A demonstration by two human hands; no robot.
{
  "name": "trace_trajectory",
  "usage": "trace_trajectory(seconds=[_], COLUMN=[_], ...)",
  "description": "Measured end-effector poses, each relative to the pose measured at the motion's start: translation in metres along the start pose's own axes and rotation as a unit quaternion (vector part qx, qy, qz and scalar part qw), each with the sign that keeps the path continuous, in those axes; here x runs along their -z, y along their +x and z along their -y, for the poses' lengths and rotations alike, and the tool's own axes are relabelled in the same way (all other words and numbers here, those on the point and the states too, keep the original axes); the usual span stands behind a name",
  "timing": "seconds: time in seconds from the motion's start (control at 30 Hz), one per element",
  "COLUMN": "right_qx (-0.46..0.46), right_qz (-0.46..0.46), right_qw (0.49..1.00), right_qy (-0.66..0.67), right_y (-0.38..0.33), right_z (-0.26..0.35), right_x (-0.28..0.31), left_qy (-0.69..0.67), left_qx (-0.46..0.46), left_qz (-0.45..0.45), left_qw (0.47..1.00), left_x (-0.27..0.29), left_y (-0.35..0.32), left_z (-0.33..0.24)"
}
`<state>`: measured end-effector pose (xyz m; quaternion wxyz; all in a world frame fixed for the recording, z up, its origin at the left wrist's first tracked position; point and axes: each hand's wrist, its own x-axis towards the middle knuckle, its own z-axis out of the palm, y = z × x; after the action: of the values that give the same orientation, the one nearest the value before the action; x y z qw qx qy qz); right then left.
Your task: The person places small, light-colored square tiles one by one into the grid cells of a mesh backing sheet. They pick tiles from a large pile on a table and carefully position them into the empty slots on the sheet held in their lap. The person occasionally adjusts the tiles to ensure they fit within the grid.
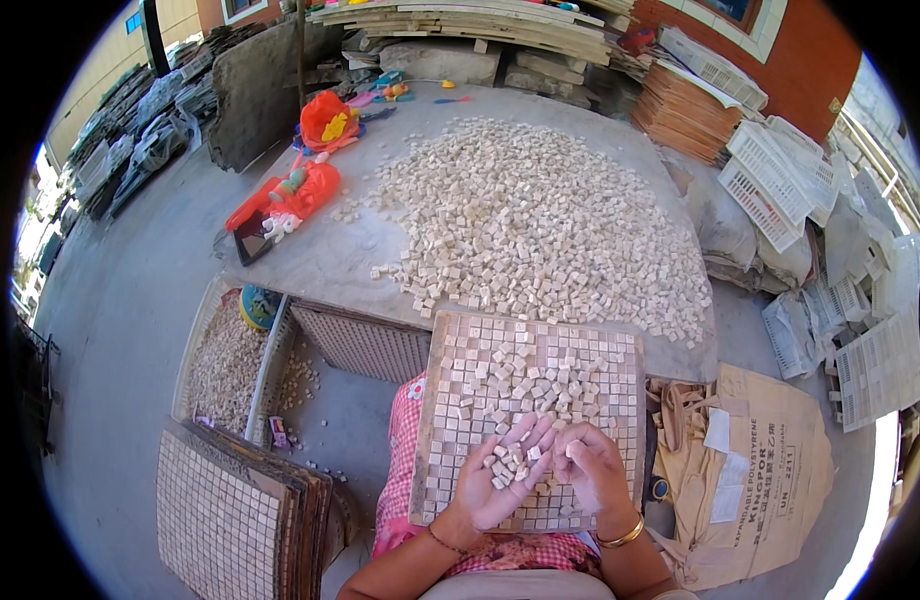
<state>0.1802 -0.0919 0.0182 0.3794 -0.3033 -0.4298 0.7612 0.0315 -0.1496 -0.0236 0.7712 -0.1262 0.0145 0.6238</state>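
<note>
My left hand [502,475] is turned palm up and cupped around several small pale stone cubes [510,463]. Close beside its fingertips, my right hand [590,465] is closed in a pinch; whatever lies between its fingers is too small or hidden to make out. Both hands are above a square grid board [460,350] on my lap, its cells partly filled with pale and brownish stone pieces. More loose cubes [540,375] lie heaped over the middle of the board, just beyond my hands.
A wide pile of stone cubes [540,220] covers the table [370,240] ahead. Left stand a white crate [225,350] of stone bits and stacked filled boards [220,510]. Red bags [305,190] lie far left. A flattened brown sack [770,480] and white crates [770,180] are right.
</note>
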Motion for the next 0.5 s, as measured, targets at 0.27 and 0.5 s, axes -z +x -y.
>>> trace_trajectory(seconds=[0.27, 0.5], right_qx=[0.045, 0.149], right_qz=[0.029, 0.022], right_qw=[0.968, 0.827], right_qy=[-0.244, -0.541], right_y=[-0.005, -0.006], right_z=[0.0, 0.001], right_x=[0.0, -0.022], left_qy=[0.036, 0.072], left_qx=[0.018, 0.046], left_qz=[0.043, 0.029], left_qw=[0.998, 0.996], left_x=[0.001, -0.003], left_y=[0.0, 0.0], left_z=[-0.001, 0.0])
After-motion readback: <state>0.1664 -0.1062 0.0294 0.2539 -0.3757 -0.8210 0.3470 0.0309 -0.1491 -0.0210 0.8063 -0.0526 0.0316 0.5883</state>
